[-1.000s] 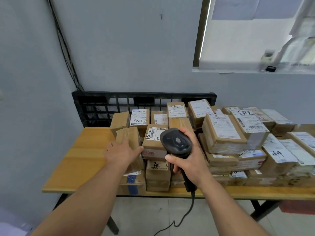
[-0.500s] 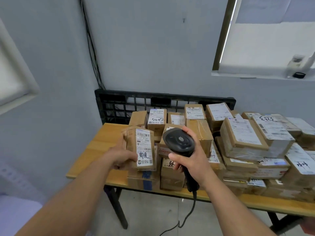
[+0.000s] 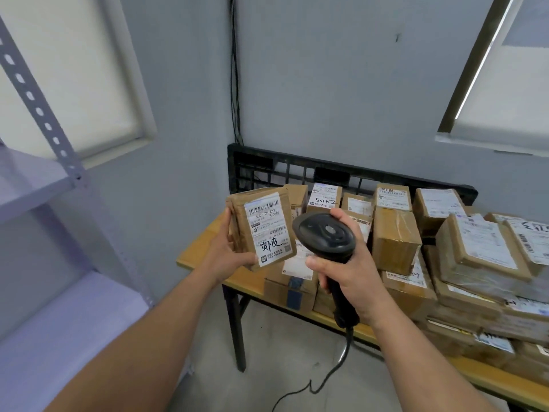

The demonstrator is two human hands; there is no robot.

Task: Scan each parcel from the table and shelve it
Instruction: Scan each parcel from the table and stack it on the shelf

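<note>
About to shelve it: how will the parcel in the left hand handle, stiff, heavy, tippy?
Probably stiff: the parcel shows flat faces and square edges. Likely light: the left hand alone holds it raised. Slim, so it may tip if stood on end.

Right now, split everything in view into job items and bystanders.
Job: held parcel, gripped by left hand; scanner in right hand; stacked parcels; table; shelf rack.
Lying about: black pallet; wall cables; window blind.
</note>
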